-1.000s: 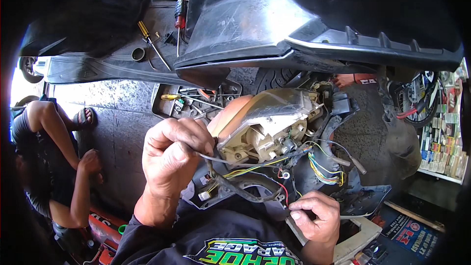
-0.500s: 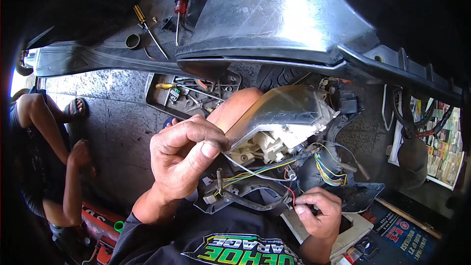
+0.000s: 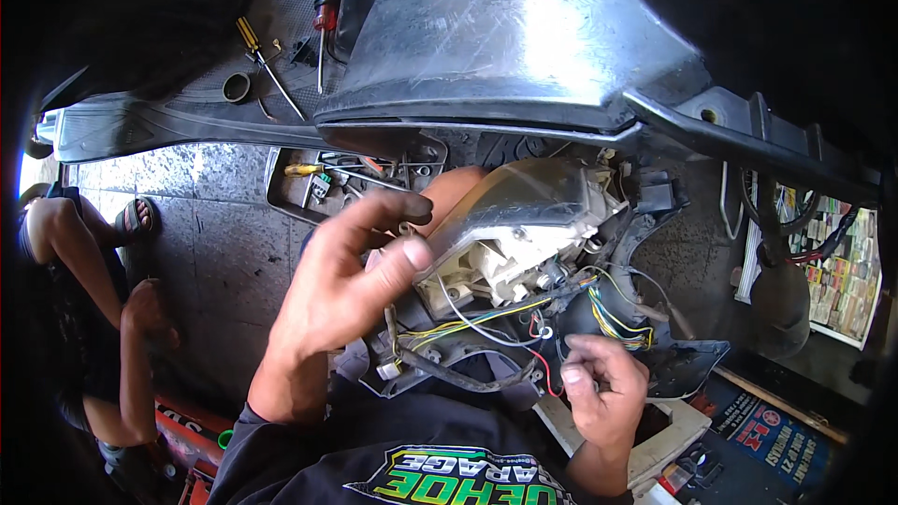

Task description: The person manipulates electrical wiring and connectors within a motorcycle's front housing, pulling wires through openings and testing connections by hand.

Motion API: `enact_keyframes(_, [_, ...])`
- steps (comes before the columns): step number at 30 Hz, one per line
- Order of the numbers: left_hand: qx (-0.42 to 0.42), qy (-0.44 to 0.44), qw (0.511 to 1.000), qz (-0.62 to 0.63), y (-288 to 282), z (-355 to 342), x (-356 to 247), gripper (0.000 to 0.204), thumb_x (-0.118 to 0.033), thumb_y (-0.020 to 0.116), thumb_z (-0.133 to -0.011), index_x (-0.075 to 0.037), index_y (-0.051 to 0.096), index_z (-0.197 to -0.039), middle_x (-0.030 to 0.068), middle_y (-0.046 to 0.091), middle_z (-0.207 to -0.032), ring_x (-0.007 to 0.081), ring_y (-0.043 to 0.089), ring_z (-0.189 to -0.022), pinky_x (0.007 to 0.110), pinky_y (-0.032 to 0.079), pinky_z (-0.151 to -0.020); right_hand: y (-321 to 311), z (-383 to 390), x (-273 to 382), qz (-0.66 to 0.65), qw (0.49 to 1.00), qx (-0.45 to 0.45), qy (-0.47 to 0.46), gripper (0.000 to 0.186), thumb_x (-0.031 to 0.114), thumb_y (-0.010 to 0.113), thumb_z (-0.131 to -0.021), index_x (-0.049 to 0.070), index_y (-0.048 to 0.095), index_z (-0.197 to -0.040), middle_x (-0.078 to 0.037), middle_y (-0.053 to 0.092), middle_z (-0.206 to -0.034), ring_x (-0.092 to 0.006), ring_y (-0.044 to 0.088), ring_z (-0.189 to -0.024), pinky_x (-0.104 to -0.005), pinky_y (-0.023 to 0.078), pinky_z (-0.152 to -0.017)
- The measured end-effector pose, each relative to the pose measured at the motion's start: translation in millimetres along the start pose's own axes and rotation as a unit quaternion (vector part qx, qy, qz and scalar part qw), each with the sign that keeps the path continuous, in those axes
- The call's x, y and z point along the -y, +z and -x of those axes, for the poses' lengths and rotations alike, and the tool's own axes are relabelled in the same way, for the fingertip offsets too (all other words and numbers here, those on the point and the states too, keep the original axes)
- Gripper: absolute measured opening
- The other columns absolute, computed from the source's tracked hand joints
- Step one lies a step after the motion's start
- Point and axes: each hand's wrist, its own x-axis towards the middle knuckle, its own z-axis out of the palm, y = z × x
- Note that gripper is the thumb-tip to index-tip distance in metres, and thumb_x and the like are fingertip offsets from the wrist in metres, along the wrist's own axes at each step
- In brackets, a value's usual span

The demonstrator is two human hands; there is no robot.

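My left hand [image 3: 374,262] is open at the left side of a scooter headlamp unit [image 3: 524,206], thumb and fingers apart, with a grey wire [image 3: 466,316] hanging just right of it. My right hand [image 3: 599,383] is curled at the lower right of the unit, pinching near the end of a red wire [image 3: 543,365]. A bundle of yellow, green and blue wires [image 3: 608,318] runs along the back of the unit. The unit's dark housing [image 3: 683,360] has a black hose [image 3: 468,374] along its lower edge.
Another person [image 3: 103,299] sits at left. Above is black scooter bodywork [image 3: 449,56]; screwdrivers [image 3: 323,28] and a ring [image 3: 237,86] lie on the footboard [image 3: 140,131]. A tool tray [image 3: 278,178] is on the tiled floor [image 3: 196,252]. A display case [image 3: 837,281] stands right.
My left hand has let go of the grey wire, its thumb and fingers parting. My right hand has risen slightly beside the red wire. The view has shifted slightly.
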Motion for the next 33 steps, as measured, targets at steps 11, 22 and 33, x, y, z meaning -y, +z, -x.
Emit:
enact_keyframes(11, [0.316,-0.009,0.93,-0.19,-26.1,-23.2,5.2,0.062,-0.037,0.085,-0.085,0.009,0.065,-0.122,0.0235,0.074,-0.095,0.0319,0.075,-0.086,0.04,0.057,-0.08,15.2,-4.2,3.4,0.053,0.996,0.056,-0.042,0.034,0.02,0.066,-0.099,-0.002,0.069,-0.124,-0.006,0.063,-0.079,-0.0142,0.053,-0.056,-0.03,0.044,-0.055])
enact_keyframes(22, [0.261,0.074,0.923,-0.274,-8.9,5.1,-31.6,0.052,-0.017,0.084,-0.078,0.006,0.067,-0.122,0.0253,0.073,-0.094,0.0403,0.074,-0.09,0.044,0.058,-0.081,20.4,8.0,-18.3,-0.005,0.998,0.037,-0.052,0.033,0.021,0.063,-0.101,-0.005,0.069,-0.121,-0.011,0.064,-0.082,-0.0187,0.059,-0.067,-0.0327,0.046,-0.061])
enact_keyframes(33, [0.237,0.41,0.764,-0.439,35.3,77.1,-34.7,0.059,-0.017,0.074,-0.076,0.013,0.065,-0.126,0.0311,0.072,-0.106,0.0297,0.076,-0.08,0.033,0.063,-0.064,17.1,45.1,-13.0,-0.053,0.996,-0.056,0.032,0.034,0.023,0.068,-0.099,-0.004,0.069,-0.12,-0.003,0.066,-0.089,-0.0132,0.059,-0.076,-0.0283,0.047,-0.072])
